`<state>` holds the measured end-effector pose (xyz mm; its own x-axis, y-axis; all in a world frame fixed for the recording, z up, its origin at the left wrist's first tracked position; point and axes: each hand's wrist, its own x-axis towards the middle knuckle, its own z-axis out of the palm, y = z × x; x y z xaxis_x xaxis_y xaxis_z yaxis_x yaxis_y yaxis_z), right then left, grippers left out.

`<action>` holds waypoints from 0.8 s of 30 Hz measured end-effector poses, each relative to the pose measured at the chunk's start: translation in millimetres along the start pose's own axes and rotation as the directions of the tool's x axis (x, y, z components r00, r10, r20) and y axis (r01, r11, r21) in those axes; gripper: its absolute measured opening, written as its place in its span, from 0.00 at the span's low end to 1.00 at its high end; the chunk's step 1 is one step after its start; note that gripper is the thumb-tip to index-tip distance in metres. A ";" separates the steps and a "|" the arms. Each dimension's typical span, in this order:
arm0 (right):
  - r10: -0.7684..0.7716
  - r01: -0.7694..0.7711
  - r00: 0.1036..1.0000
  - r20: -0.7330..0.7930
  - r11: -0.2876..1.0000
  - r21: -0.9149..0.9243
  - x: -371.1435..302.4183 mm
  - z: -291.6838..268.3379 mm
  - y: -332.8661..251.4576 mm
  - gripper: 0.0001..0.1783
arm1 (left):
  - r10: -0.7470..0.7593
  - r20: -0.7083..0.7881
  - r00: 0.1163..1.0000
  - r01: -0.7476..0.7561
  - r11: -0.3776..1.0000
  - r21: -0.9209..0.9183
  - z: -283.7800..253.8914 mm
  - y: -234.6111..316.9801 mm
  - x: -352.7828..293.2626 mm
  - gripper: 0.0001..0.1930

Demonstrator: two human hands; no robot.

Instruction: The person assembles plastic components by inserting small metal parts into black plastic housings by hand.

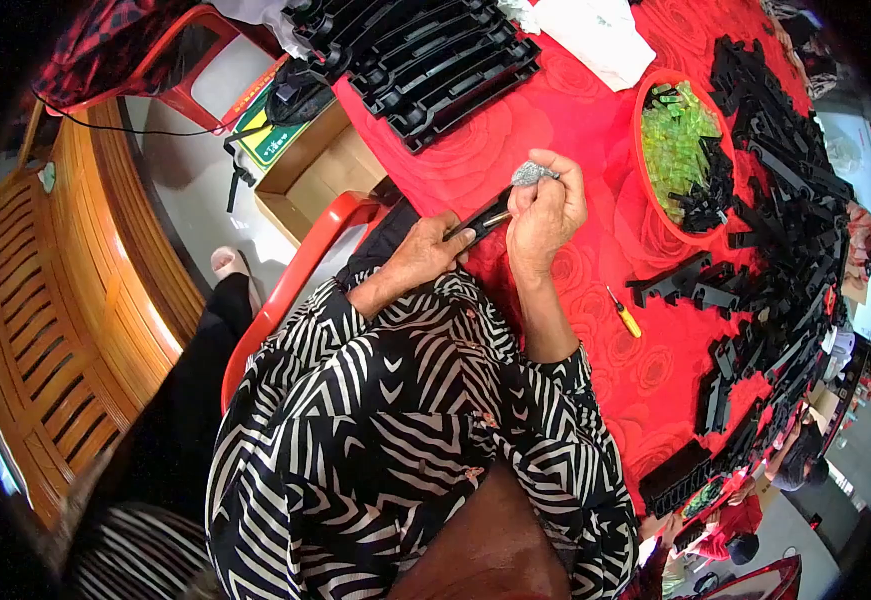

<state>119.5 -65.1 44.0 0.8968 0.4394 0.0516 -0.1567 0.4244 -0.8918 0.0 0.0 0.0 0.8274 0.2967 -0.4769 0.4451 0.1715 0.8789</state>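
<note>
Black part [489, 207] (ptly hidden) tight in L hand [421, 248], tool [530, 174] in R fist [545, 215], tip unclear

From here the tool [532, 175] looks crinkled and silvery, like foil, with a smooth metal shaft [498, 219]; the dark strip [482, 211] and heaped black parts [785, 225] seem plastic; the green pieces [670, 140] are glossy, translucent plastic; the basin [641, 150] is smooth plastic; the bench [115, 270] is shiny wood; the box [300, 200] is matt cardboard.
</note>
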 end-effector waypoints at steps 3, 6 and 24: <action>-0.004 0.005 0.999 -0.038 1.000 0.005 -0.2 4.2 -0.2 0.14 | 0.022 -0.010 1.000 -0.022 0.999 0.024 -2.6 1.9 -1.5 0.12; -0.004 0.006 0.998 -0.055 0.999 0.033 -2.7 12.3 -1.8 0.14 | 0.006 -0.024 1.000 -0.006 1.000 0.004 -8.0 -0.1 -4.0 0.12; -0.083 0.041 0.984 -0.159 0.966 -0.255 -3.7 4.3 16.5 0.13 | 0.080 -0.088 0.993 -0.074 0.995 0.068 -2.7 -3.9 -4.4 0.10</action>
<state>111.8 -56.3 31.0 0.9610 0.2712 0.0535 -0.0095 0.2259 -0.9741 -6.3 0.6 -1.3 0.8270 0.3910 -0.4040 0.4049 0.0844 0.9105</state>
